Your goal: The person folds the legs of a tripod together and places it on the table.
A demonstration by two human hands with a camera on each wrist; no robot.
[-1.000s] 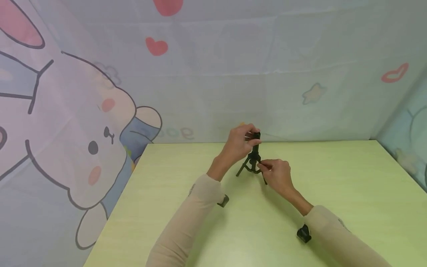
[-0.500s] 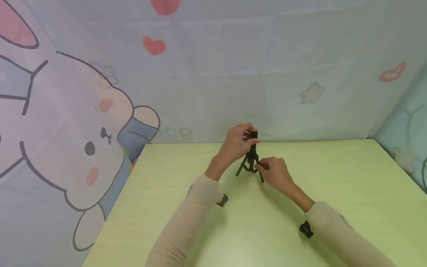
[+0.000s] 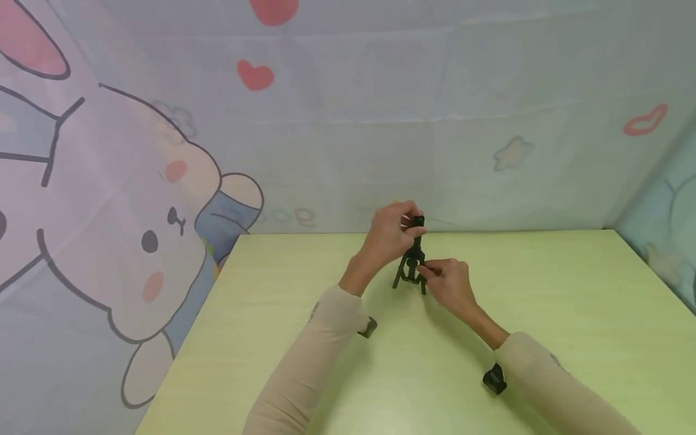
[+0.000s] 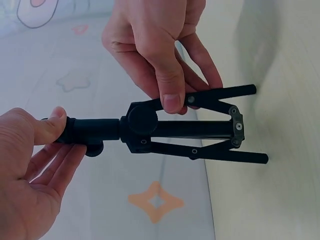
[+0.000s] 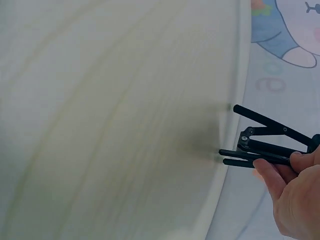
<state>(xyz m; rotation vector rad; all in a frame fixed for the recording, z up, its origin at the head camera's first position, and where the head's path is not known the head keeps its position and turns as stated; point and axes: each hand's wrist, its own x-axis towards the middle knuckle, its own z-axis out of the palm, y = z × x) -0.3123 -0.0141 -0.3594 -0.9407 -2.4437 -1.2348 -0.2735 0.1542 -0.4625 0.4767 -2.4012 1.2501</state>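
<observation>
A small black tripod [image 3: 411,270] stands upright near the back of the table, its legs partly spread and joined by braces to a centre post. Up at its top, my left hand [image 3: 387,232] grips the black column between thumb and fingers. My right hand [image 3: 450,284] pinches one leg on the right side. In the left wrist view, the tripod [image 4: 195,129] lies sideways across the picture, with a round knob below the left fingers. The right wrist view shows the right hand [image 5: 302,195] holding a leg close beside another one.
The pale yellow-green table [image 3: 261,338] runs back to a light cloth backdrop [image 3: 348,151] printed with a rabbit, hearts and stars. Black wrist-camera mounts [image 3: 495,379] stick out beneath both beige sleeves [image 3: 560,380].
The tripod's legs have drawn closer together, the right one moving inward with my right hand's pinch. My left hand keeps its grip at the top.
</observation>
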